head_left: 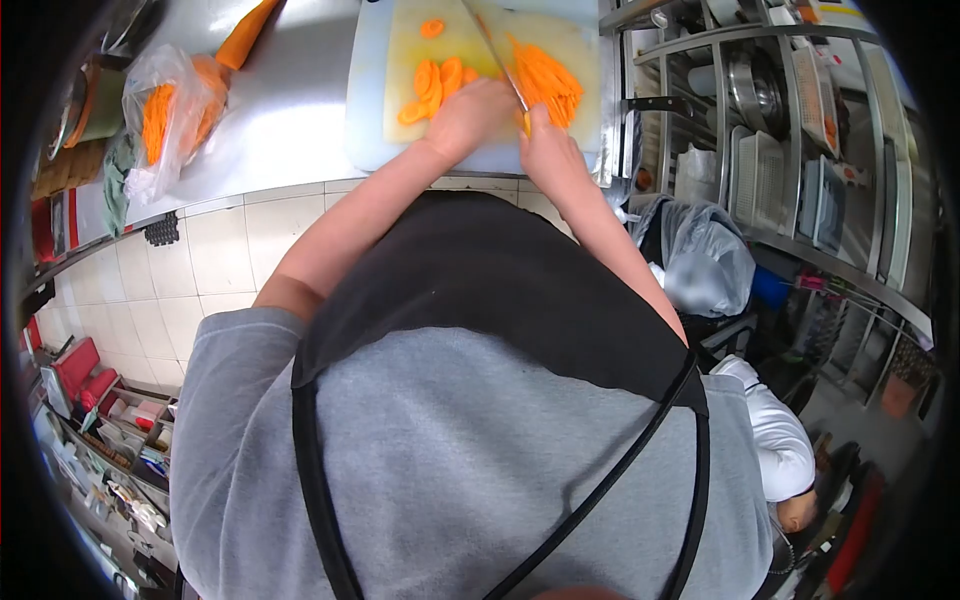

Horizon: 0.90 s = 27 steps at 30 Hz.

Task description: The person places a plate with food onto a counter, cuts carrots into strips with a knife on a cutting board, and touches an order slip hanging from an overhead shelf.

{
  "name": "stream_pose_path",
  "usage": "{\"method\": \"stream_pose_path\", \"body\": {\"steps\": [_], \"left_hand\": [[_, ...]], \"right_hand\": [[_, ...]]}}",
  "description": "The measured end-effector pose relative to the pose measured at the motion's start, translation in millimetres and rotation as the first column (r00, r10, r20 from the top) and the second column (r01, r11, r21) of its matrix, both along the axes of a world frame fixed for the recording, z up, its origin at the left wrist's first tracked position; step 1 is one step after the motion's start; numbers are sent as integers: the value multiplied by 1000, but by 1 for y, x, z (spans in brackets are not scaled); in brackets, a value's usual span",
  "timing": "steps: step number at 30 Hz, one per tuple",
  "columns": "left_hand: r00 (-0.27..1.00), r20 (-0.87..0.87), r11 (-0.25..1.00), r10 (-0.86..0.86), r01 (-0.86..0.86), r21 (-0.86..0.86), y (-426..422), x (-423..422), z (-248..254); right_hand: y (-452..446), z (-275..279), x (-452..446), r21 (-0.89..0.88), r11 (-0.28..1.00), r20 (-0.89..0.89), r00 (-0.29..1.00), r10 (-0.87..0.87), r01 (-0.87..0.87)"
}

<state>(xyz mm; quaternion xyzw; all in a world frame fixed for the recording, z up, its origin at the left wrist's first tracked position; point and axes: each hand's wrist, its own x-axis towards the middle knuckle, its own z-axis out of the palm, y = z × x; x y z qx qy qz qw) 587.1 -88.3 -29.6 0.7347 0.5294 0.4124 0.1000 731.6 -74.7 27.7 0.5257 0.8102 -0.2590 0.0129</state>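
Note:
My right hand [550, 148] is closed around the handle of a kitchen knife [497, 55], whose blade points away from me over the cutting board [372, 110]. My left hand [468, 118] is curled with its fingers pressed down on carrot slices [428, 92], close to the left side of the blade; its fingertips are partly hidden. More of the oval slices lie left of that hand, and one single slice sits farther back. Right of the knife is a pile of thin carrot strips [548, 82].
A plastic bag [172, 110] with shredded carrot lies on the steel counter [290, 110] to the left, near a whole carrot [243, 38]. A second, black-handled knife [660, 104] is by the rack on the right. Another person in a white sleeve [782, 435] is at lower right.

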Motion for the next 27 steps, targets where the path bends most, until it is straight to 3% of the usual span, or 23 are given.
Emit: {"method": "stream_pose_path", "body": {"steps": [13, 19, 21, 25, 27], "left_hand": [[998, 64, 1000, 1, -2, 19, 2, 2, -8], [999, -33, 999, 24, -23, 25, 5, 3, -11], [999, -35, 999, 40, -40, 14, 3, 5, -5], [999, -17, 997, 30, -29, 65, 4, 4, -9], [1000, -10, 998, 28, -27, 60, 6, 3, -11]], "right_hand": [[4, -11, 25, 59, 998, 8, 1000, 15, -15], [-18, 32, 20, 10, 999, 46, 998, 37, -37], [-30, 44, 20, -73, 997, 112, 993, -23, 31], [-26, 11, 26, -91, 994, 110, 993, -47, 57], [-15, -1, 21, 48, 998, -7, 999, 50, -50]]}}
